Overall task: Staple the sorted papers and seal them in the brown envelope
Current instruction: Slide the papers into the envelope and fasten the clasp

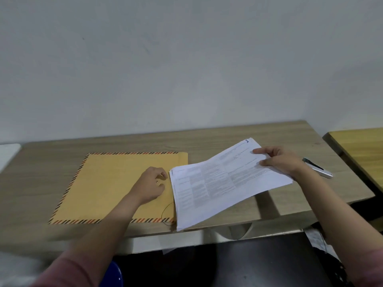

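Observation:
A brown envelope [107, 183] with striped red-and-black edges lies flat on the wooden table [217, 137], its open end toward the right. My left hand [150, 184] rests on the envelope near that end, fingers curled at its edge; whether it pinches the flap is hard to tell. My right hand [279, 160] grips the far right end of a stack of printed white papers [217, 183], lifting it at a tilt. The stack's left edge sits against the envelope's opening. A white stapler [318, 167] with a black top lies on the table just right of my right hand.
A thin dark string loop [167, 212] lies at the envelope's near right corner. A second, yellower table [360, 150] stands at the right. A white object [8, 154] sits at the far left. A wall rises right behind the table.

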The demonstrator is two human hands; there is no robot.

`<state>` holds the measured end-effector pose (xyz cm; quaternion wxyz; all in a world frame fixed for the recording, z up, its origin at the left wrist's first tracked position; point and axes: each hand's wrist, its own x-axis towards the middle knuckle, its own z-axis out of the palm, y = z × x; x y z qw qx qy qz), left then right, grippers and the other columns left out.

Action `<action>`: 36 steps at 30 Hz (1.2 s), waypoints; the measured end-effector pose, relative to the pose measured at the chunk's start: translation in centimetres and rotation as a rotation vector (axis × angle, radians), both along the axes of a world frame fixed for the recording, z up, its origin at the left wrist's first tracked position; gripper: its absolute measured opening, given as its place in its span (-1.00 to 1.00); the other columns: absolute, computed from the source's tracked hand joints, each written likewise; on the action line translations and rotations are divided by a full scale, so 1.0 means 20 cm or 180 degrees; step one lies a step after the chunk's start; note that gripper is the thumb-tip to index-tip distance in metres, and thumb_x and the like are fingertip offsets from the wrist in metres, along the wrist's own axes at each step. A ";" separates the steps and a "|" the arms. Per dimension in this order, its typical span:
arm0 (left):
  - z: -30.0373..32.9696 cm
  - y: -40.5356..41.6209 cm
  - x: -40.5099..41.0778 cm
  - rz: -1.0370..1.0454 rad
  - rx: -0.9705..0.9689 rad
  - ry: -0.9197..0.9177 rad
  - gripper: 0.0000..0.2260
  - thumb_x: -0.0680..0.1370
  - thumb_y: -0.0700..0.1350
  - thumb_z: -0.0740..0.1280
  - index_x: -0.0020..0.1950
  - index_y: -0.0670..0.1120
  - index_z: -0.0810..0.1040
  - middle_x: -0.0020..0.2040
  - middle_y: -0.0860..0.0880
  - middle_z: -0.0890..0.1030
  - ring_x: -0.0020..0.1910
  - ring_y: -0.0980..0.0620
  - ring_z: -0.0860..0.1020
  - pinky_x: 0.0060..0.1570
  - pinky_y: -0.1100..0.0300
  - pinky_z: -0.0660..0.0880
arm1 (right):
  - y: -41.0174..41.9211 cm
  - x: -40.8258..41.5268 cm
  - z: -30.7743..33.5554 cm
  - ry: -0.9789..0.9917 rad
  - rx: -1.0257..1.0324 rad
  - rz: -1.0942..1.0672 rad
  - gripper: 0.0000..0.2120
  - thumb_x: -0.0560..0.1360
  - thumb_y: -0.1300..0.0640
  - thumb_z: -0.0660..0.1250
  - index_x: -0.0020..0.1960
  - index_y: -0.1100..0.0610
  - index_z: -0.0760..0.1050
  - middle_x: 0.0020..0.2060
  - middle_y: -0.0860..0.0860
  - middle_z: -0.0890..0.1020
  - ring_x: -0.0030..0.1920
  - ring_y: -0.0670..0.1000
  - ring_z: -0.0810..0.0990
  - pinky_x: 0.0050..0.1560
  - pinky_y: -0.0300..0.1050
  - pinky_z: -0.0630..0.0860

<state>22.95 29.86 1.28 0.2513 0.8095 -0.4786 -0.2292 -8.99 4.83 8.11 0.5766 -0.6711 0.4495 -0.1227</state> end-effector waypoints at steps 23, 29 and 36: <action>-0.07 -0.07 -0.20 0.1123 -0.0257 0.0033 -0.86 0.37 -0.21 0.32 -0.39 -0.20 0.49 -0.38 -0.10 0.56 -0.32 -0.10 0.57 -0.27 -0.02 0.56 | -0.01 -0.10 -0.06 0.0155 -0.0276 0.0067 -0.62 0.39 0.36 0.37 0.04 -0.07 0.63 0.14 0.05 0.61 0.07 0.14 0.62 0.18 0.13 0.53; -0.04 -0.08 -0.23 0.1389 -0.0519 0.0099 -0.82 0.43 -0.17 0.32 -0.37 -0.06 0.44 -0.30 0.06 0.54 -0.23 0.03 0.54 -0.18 0.04 0.54 | -0.02 -0.06 0.04 0.0369 -0.0339 0.0312 -0.62 0.41 0.38 0.32 0.09 0.00 0.61 0.07 0.05 0.65 0.04 0.13 0.64 0.14 0.06 0.54; -0.06 -0.08 -0.20 0.1438 -0.0762 0.0161 -0.82 0.45 -0.16 0.30 -0.34 0.00 0.40 -0.18 -0.01 0.57 -0.18 -0.01 0.55 -0.16 0.04 0.52 | -0.05 -0.01 0.11 0.0372 -0.0351 0.0342 -0.63 0.41 0.43 0.29 0.09 0.09 0.61 0.05 0.13 0.66 -0.08 0.08 0.63 -0.06 -0.15 0.54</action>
